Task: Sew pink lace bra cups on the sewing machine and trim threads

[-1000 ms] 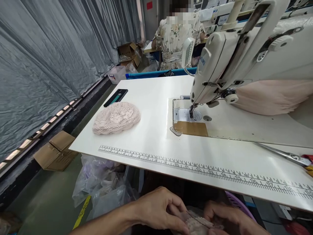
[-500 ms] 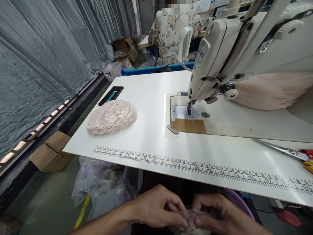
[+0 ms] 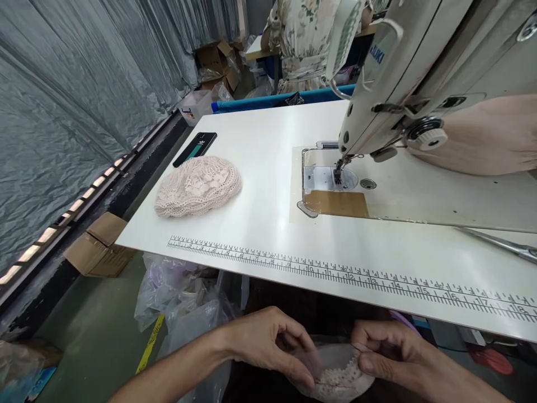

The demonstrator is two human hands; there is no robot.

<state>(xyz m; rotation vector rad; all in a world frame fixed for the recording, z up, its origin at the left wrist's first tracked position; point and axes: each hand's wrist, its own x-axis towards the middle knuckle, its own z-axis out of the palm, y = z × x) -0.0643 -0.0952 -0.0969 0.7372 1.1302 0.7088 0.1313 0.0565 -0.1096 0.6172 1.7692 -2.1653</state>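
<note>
Below the table's front edge, my left hand (image 3: 279, 347) and my right hand (image 3: 388, 355) hold a piece of sheer pale fabric with lace trim (image 3: 342, 378) stretched between them. Both hands are closed, thumbs pressed against fingers, the left at one side of the lace and the right at its other end. A folded pile of pale pink lace (image 3: 199, 187) lies on the left of the white table (image 3: 260, 207). Behind that pile is a dark phone (image 3: 196, 148) with a green stripe. To the right stands a sewing machine (image 3: 386, 95), its presser foot over the needle plate.
Scissors (image 3: 503, 243) lie at the table's right. A printed ruler (image 3: 310, 268) runs along the front edge. Pale pink fabric (image 3: 486, 137) sits beneath the machine arm. Plastic bags (image 3: 180, 302) and a cardboard box (image 3: 98, 246) are on the floor at left. A person (image 3: 308, 45) is beyond the table.
My hands have moved apart, the right one rightward, and more of the lace-trimmed fabric shows between them. The camera view has shifted, so the table appears higher.
</note>
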